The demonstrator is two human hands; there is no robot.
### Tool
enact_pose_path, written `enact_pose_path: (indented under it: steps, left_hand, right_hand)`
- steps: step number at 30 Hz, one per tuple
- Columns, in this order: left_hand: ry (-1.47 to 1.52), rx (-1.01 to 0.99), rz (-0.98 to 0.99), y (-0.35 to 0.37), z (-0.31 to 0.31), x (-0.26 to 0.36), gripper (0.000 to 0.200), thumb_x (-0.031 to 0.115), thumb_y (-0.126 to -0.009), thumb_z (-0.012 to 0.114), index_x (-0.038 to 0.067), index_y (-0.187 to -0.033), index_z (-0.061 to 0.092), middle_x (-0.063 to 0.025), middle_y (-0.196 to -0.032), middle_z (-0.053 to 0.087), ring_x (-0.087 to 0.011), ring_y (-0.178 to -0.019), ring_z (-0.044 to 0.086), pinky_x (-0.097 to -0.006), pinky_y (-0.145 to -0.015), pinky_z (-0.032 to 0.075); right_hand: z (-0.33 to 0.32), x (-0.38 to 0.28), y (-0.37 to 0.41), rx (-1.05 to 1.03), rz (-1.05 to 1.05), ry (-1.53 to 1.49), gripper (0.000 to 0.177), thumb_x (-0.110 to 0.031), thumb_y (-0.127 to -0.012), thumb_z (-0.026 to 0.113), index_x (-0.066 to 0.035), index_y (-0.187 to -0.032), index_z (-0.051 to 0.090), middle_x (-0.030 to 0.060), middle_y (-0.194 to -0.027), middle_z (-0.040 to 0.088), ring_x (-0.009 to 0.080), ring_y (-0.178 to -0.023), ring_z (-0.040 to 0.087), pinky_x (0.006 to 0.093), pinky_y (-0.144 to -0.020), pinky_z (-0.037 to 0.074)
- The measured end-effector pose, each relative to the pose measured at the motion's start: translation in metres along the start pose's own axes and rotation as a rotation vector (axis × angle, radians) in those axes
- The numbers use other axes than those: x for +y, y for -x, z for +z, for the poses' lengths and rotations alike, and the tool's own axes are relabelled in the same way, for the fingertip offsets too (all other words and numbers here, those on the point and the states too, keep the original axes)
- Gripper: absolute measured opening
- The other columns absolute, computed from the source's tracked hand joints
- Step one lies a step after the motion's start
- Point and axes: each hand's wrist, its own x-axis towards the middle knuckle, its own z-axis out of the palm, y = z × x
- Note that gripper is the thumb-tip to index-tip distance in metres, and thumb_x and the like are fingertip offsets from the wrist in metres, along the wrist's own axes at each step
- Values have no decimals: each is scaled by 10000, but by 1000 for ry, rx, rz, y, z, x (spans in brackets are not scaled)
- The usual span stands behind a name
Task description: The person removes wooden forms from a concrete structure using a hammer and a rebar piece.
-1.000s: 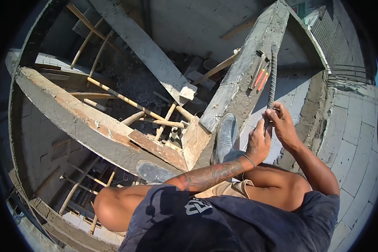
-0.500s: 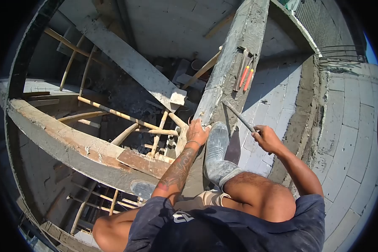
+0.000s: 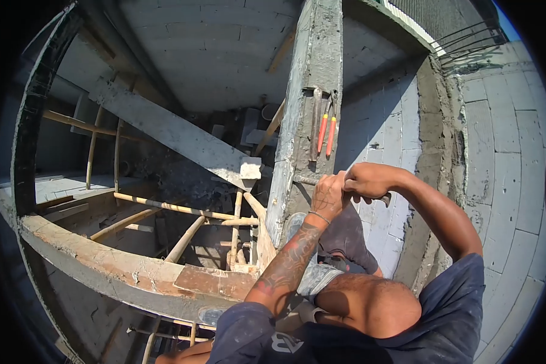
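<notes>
Both my hands are closed around a grey metal bar (image 3: 306,179) that lies crosswise over the concrete beam. My left hand (image 3: 329,199) wraps it near its left end, which sticks out over the beam top. Against it, my right hand (image 3: 371,181) grips farther right, and a short end of the bar shows below its fingers. Just beyond my hands, red-handled pliers (image 3: 323,134) rest on the beam beside a long flat metal tool (image 3: 315,130). My boot, partly hidden by my left forearm, is on the beam.
The narrow concrete beam (image 3: 321,54) runs away from me. To the left are a deep opening with wooden poles (image 3: 182,209), a sloping plank (image 3: 164,124) and a curved formwork edge (image 3: 103,252). Grey block walls (image 3: 503,176) stand at right, and rebar (image 3: 473,39) juts out behind.
My left hand has left the beam edge and moved right onto the bar, meeting my right hand. The bar has swung from slanting to nearly crosswise. The view has shifted.
</notes>
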Motion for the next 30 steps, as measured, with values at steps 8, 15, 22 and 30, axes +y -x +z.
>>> enact_pose_path:
  steps: [8, 15, 22, 30]
  left_hand:
    - [-67, 25, -7, 22, -20, 3, 205, 151, -835, 553, 14, -687, 518, -138, -591, 505, -325, -555, 492, -391, -577, 392]
    - [80, 63, 104, 42, -39, 2, 145, 60, -809, 540, 11, -676, 510, -109, -570, 461, -291, -538, 481, -375, -548, 384]
    - [16, -9, 114, 39, -26, 0, 149, 88, -791, 580, 15, -671, 527, -102, -575, 489, -284, -548, 503, -372, -563, 405]
    - [-51, -110, 125, 56, -12, -3, 189, 114, -756, 604, 41, -612, 507, -85, -525, 478, -264, -498, 487, -361, -557, 402]
  right_hand:
    - [-17, 68, -129, 1057, -32, -70, 441, -404, -844, 514, 20, -944, 577, 149, -751, 621, 296, -684, 628, 391, -622, 482]
    - [-24, 50, -183, 1119, 129, 125, 460, -354, -805, 574, 3, -1053, 423, 228, -934, 572, 395, -880, 580, 454, -764, 462]
    - [-43, 52, -193, 1152, 287, -188, 462, -247, -726, 605, 18, -1090, 497, 236, -940, 608, 378, -902, 588, 426, -779, 462]
    - [-48, 32, -145, 1115, -134, -732, 319, -203, -729, 598, 48, -926, 599, 94, -695, 598, 138, -579, 574, 286, -565, 462]
